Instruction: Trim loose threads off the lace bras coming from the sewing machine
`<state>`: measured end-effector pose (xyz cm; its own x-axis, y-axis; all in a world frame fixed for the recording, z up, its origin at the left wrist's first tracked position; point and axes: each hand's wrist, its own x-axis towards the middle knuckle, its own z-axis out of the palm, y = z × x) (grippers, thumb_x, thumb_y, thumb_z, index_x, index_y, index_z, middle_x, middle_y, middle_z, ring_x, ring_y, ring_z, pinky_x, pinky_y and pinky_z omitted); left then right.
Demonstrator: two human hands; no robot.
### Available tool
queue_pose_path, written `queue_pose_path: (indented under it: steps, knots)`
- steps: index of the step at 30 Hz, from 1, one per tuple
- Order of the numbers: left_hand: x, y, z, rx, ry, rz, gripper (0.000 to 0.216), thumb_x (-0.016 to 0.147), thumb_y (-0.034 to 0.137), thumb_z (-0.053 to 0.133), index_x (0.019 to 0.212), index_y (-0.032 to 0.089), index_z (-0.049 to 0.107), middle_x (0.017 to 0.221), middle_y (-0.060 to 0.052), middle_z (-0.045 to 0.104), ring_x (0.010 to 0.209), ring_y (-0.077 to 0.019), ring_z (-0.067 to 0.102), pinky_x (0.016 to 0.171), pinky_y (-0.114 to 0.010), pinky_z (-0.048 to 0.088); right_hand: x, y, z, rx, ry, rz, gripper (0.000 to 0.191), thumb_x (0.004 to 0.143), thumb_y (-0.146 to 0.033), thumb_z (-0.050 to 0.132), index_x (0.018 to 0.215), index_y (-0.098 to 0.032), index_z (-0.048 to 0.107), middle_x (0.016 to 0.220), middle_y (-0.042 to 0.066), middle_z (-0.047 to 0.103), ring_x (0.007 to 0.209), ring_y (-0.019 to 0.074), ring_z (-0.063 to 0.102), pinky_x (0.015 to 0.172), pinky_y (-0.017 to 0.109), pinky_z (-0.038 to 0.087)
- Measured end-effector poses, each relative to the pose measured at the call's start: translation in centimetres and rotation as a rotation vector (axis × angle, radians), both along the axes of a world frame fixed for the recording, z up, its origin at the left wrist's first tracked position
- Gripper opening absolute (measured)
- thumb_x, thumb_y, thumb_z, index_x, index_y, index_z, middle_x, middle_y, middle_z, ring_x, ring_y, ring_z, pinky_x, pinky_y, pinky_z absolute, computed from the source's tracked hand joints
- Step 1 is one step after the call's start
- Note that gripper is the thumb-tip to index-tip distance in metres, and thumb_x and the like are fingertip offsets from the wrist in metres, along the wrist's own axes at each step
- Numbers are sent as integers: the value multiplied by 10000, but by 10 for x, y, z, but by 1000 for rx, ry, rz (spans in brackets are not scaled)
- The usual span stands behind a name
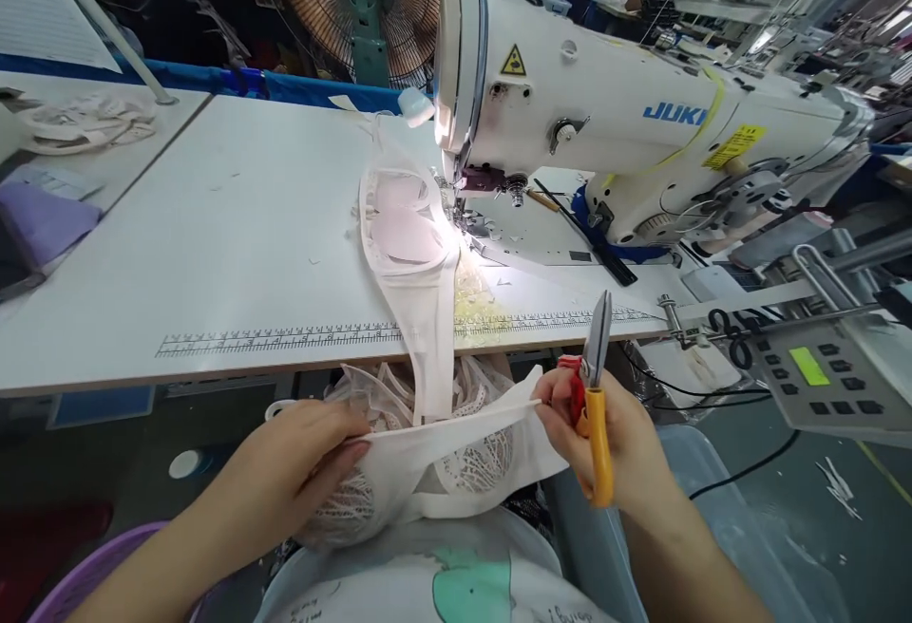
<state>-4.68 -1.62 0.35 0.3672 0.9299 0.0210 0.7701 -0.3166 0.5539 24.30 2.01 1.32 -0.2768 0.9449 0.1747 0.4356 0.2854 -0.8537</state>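
A white lace bra [456,447] is stretched between my two hands just below the table's front edge. My left hand [299,452] pinches its upper edge, thumb and fingers closed on the fabric. My right hand [627,428] grips its other end by the fingertips while also holding orange-handled scissors [602,424], their blades pointing up. Another white bra [409,234] with pale pink cups lies on the table beside the needle of the sewing machine [570,91]. Its band hangs over the edge, down behind the held bra; whether the two are joined I cannot tell.
Ruler markings [271,343] run along the table's front. A control panel [819,367] juts out at right, above a translucent bluish bin [598,528]. At lower left is a purple basket [106,566]. Behind the table stands a fan [363,6]. Purple fabric [49,224] lies far left.
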Motion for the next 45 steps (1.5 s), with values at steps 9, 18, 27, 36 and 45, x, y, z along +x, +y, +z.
queue_pose_path:
  steps: [9,18,27,36,45]
  knots:
    - [35,8,20,60,105,-257,282,881,183,333,761,176,588,706,-22,611,643,-170,519,621,-296,367,-15,-8,-1,0,-174,-19,133,766,-241,572,778,-218,442,668,-4,561,470,112,457,453,228,406]
    - [30,13,27,136,209,-372,283,880,192,351,784,208,617,689,-7,643,609,-166,539,773,-373,368,-49,-12,-12,-158,-87,317,237,679,-125,548,647,-213,330,601,-52,459,497,83,388,429,175,300]
    - [-30,7,32,68,49,-88,237,868,313,430,888,251,658,857,34,646,889,-130,554,764,-186,403,-36,-10,-20,-194,-58,307,255,623,-107,556,651,-218,328,616,-47,442,514,92,374,445,178,310]
    - [-11,13,35,-145,-246,133,172,822,282,480,791,210,634,877,12,665,812,-132,597,687,-173,451,-34,-19,-19,-305,-72,247,171,709,-225,525,642,-206,369,574,-46,392,500,95,330,427,191,294]
    - [47,16,8,252,-391,104,401,863,180,393,1254,234,318,755,35,578,605,-96,543,575,-187,439,-11,-18,-32,-406,-37,206,165,734,-288,634,778,-189,509,793,48,614,592,136,516,519,244,446]
